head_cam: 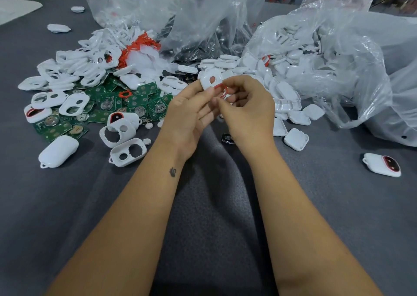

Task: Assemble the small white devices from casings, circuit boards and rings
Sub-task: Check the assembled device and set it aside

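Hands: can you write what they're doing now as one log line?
left hand: holds white casing | right hand: pinches red ring at casing | step: fitting ring | circuit boards: on table

Head-worn, wide-angle, looking forward and down, close over the grey cloth-covered tabletop (67, 205); forearms entering from 6 o'clock.

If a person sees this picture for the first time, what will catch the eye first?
First, the two hands in the middle: the left hand holds a white casing while the right hand pinches a red ring against it. Next, the heap of green circuit boards and white frames on the left. Behind and to the right, clear plastic bags spill more white parts onto the grey cloth.
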{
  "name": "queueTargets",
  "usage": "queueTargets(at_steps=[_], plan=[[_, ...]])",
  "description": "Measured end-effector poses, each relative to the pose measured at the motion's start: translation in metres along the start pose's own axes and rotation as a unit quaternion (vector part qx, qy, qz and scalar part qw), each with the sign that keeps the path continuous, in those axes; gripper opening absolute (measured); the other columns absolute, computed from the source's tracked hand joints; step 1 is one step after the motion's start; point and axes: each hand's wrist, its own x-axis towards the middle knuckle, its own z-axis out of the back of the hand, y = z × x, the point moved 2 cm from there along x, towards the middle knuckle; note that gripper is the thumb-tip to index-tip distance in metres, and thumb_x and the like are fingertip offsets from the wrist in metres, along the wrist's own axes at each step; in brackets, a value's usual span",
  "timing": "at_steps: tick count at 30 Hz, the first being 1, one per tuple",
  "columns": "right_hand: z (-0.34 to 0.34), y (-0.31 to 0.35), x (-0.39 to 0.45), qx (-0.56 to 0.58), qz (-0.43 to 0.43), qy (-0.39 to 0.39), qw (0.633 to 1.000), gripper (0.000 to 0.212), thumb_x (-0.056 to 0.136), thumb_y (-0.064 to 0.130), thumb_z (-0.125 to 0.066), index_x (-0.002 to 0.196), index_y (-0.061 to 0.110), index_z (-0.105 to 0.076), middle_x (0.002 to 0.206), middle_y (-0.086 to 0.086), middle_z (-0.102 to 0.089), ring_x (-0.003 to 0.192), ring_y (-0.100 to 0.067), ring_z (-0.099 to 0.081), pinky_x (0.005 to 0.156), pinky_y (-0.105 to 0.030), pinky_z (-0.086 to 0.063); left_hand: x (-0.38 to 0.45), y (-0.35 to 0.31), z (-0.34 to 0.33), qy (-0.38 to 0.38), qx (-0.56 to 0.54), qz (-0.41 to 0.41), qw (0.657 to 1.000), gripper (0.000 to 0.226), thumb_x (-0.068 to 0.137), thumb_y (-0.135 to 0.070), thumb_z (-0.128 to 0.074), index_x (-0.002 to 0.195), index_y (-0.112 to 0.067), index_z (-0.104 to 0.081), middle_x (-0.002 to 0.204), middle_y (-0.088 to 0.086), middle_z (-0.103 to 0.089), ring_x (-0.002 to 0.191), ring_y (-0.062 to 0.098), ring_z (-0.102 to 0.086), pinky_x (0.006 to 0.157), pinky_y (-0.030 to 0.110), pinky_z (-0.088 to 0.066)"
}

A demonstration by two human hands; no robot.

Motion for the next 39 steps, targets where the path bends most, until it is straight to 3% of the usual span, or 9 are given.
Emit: queueTargets(at_steps=[7, 12, 15, 18, 20, 23, 27, 33, 39], plan=[[0.003, -0.003, 0.001, 0.013, -0.016, -0.013, 1.000, 0.030, 0.068, 0.003, -0.079, 0.085, 0.025, -0.068, 0.089, -0.003, -0.070, 0.080, -0.017, -0.067, 0.078, -0.038, -0.058, -0.001, 0.000, 0.001, 0.022, 0.034, -0.019, 0.999, 0.021, 0.096, 0.001, -0.052, 0.110, -0.009, -0.064, 0.103, 0.011, -0.074, 0.095, 0.025, -0.072, 0.086, 0.031, -0.057], [0.003, -0.005, 0.002, 0.019, -0.016, -0.009, 1.000, 0.033, 0.068, 0.001, -0.080, 0.080, 0.029, -0.067, 0.086, -0.007, -0.069, 0.079, -0.020, -0.067, 0.080, -0.041, -0.057, -0.003, -0.003, 0.003, 0.031, 0.055, -0.024, 0.998, 0.019, 0.097, 0.000, -0.050, 0.108, -0.010, -0.063, 0.098, 0.008, -0.075, 0.093, 0.021, -0.073, 0.081, 0.028, -0.057], [0.000, -0.003, 0.000, 0.005, 0.000, 0.005, 1.000, 0.035, 0.073, 0.001, -0.076, 0.078, 0.034, -0.065, 0.084, 0.000, -0.066, 0.073, -0.011, -0.063, 0.077, -0.037, -0.057, -0.003, -0.002, 0.004, 0.023, 0.052, -0.037, 0.998, 0.015, 0.096, -0.001, -0.054, 0.106, -0.008, -0.063, 0.094, 0.008, -0.075, 0.090, 0.019, -0.072, 0.082, 0.029, -0.057], [-0.001, -0.002, -0.001, -0.003, 0.002, 0.026, 1.000, 0.033, 0.078, 0.002, -0.069, 0.080, 0.035, -0.068, 0.086, 0.004, -0.067, 0.078, -0.014, -0.066, 0.077, -0.043, -0.058, 0.000, -0.001, 0.007, -0.013, 0.041, -0.045, 0.998, 0.016, 0.095, 0.000, -0.054, 0.108, -0.006, -0.063, 0.094, 0.007, -0.075, 0.090, 0.020, -0.071, 0.085, 0.031, -0.057], [0.000, -0.001, 0.000, 0.034, -0.016, 0.025, 0.999, 0.027, 0.083, 0.004, -0.064, 0.081, 0.030, -0.072, 0.085, 0.002, -0.072, 0.079, -0.015, -0.068, 0.078, -0.041, -0.058, 0.002, 0.000, 0.008, -0.026, 0.037, -0.049, 0.998, 0.017, 0.095, 0.000, -0.054, 0.108, -0.006, -0.063, 0.091, 0.004, -0.075, 0.090, 0.017, -0.072, 0.083, 0.028, -0.057], [0.003, -0.002, 0.002, 0.153, -0.068, 0.009, 0.986, 0.022, 0.089, 0.000, -0.057, 0.083, 0.015, -0.072, 0.071, 0.000, -0.069, 0.065, -0.011, -0.063, 0.067, -0.027, -0.054, 0.002, 0.000, 0.007, -0.022, 0.034, -0.049, 0.998, 0.016, 0.095, -0.001, -0.056, 0.108, -0.007, -0.063, 0.092, 0.004, -0.076, 0.089, 0.016, -0.073, 0.080, 0.025, -0.057], [0.007, -0.005, 0.005, 0.200, -0.108, -0.011, 0.974, 0.019, 0.091, 0.002, -0.059, 0.081, 0.014, -0.071, 0.061, 0.006, -0.064, 0.059, -0.009, -0.058, 0.057, -0.022, -0.050, 0.001, 0.000, 0.006, -0.019, 0.029, -0.049, 0.998, 0.015, 0.095, -0.002, -0.056, 0.106, -0.010, -0.064, 0.091, 0.001, -0.076, 0.089, 0.013, -0.072, 0.078, 0.022, -0.056], [0.003, -0.008, 0.004, 0.210, -0.130, 0.045, 0.968, 0.005, 0.089, 0.009, -0.067, 0.086, 0.010, -0.071, 0.071, -0.001, -0.066, 0.063, -0.010, -0.057, 0.060, -0.024, -0.049, 0.000, -0.002, 0.005, -0.014, 0.031, -0.040, 0.999, 0.017, 0.095, -0.001, -0.055, 0.107, -0.010, -0.064, 0.092, 0.001, -0.076, 0.089, 0.013, -0.072, 0.079, 0.023, -0.057], [0.006, -0.012, 0.005, 0.296, -0.232, 0.127, 0.918, 0.010, 0.092, 0.008, -0.062, 0.086, 0.005, -0.068, 0.067, 0.000, -0.062, 0.059, -0.006, -0.051, 0.055, -0.015, -0.046, 0.000, -0.004, 0.006, 0.012, 0.041, 0.000, 0.999, 0.019, 0.096, -0.001, -0.052, 0.109, -0.009, -0.065, 0.092, 0.003, -0.076, 0.086, 0.016, -0.073, 0.076, 0.021, -0.057]])
